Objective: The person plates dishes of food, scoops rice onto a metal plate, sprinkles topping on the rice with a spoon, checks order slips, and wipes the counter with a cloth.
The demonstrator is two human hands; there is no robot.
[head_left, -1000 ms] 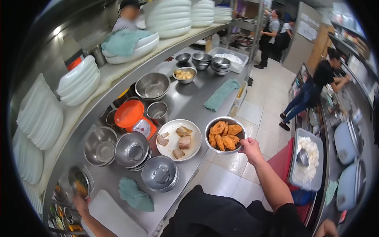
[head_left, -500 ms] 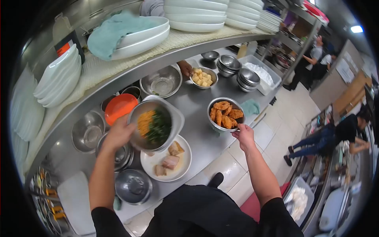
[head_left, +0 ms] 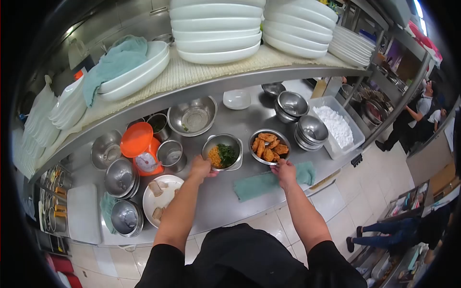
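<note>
- Left hand (head_left: pixel 200 168) pinches the near rim of the bowl of shredded carrot and greens (head_left: pixel 222 152), keeping fingers clear of the food
- Right hand (head_left: pixel 283 169) pinches the rim of the fried-pieces bowl (head_left: pixel 269 146), just right of it
- Both bowls rest on the steel counter (head_left: pixel 249 120), far of a green cloth (head_left: pixel 269 180)

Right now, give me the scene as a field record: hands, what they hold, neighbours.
left hand: grips rim of herb bowl, orange shreds and greens inside
right hand: grips rim of fried bowl, golden fried pieces
bowls: side by side on steel counter
under right hand: green cloth
left of hands: orange scale, plate with meat pieces
right: tub of white powder
</note>
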